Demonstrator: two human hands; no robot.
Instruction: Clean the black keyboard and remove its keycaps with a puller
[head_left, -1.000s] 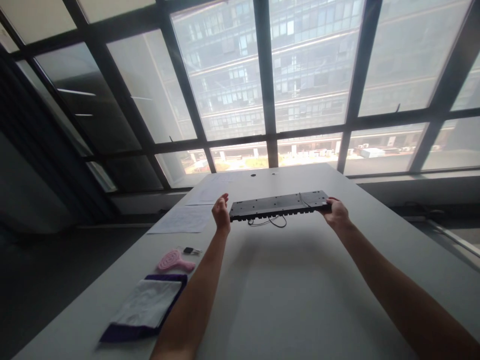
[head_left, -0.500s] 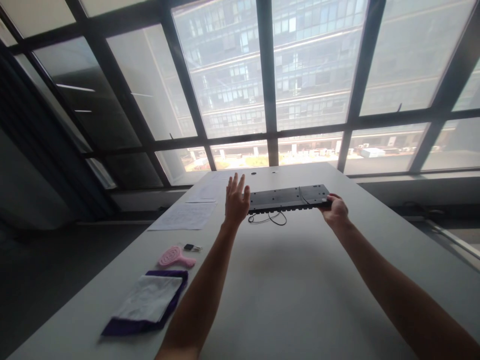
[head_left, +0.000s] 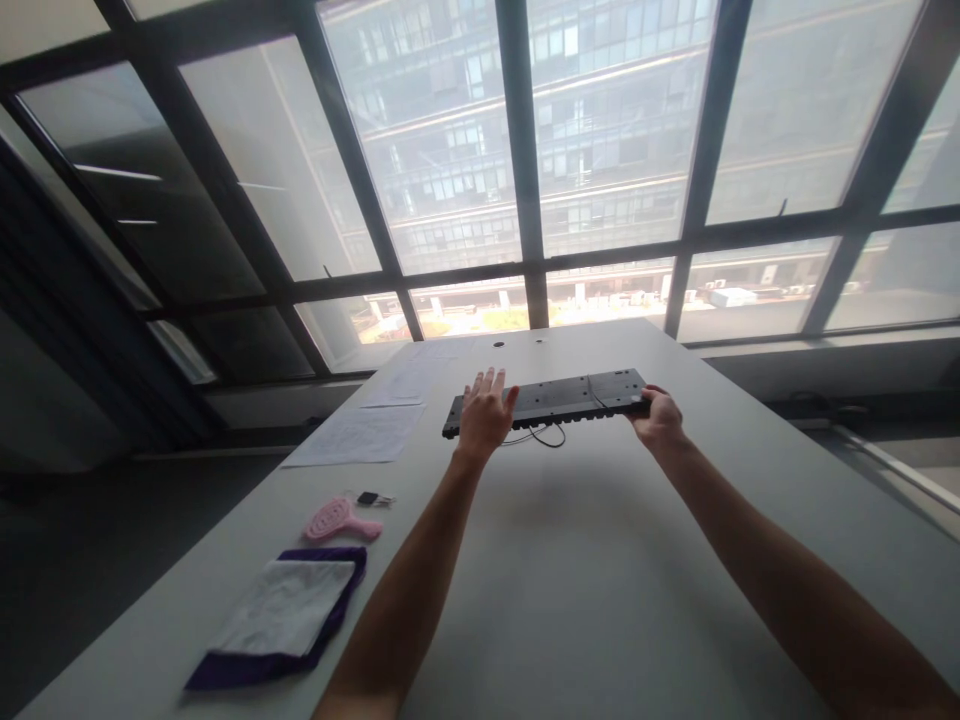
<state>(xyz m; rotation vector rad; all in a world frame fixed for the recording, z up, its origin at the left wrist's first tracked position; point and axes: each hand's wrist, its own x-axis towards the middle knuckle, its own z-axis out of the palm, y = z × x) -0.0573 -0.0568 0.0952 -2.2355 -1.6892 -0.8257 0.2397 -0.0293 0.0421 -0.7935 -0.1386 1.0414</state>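
A black keyboard (head_left: 559, 396) is held above the white table with its underside turned toward me and its keys facing away and down. My right hand (head_left: 657, 418) grips its right end, thumb on the near side. My left hand (head_left: 486, 412) lies over the left part of the underside with fingers stretched out; whether the palm touches the surface is hard to tell. The thin black cable (head_left: 551, 436) hangs in a loop below the keyboard, and a strand of it crosses the underside.
On the left of the white table (head_left: 570, 600) lie a pink hairbrush (head_left: 337, 520), a small black object with metal parts (head_left: 373, 498), and a white cloth (head_left: 281, 605) on a purple one (head_left: 232, 672). Paper sheets (head_left: 356, 435) lie farther back. Large windows stand behind the table.
My left hand has moved right, from the keyboard's left end onto its underside, so that the left end now shows. My right hand keeps its grip. The view has shifted slightly.
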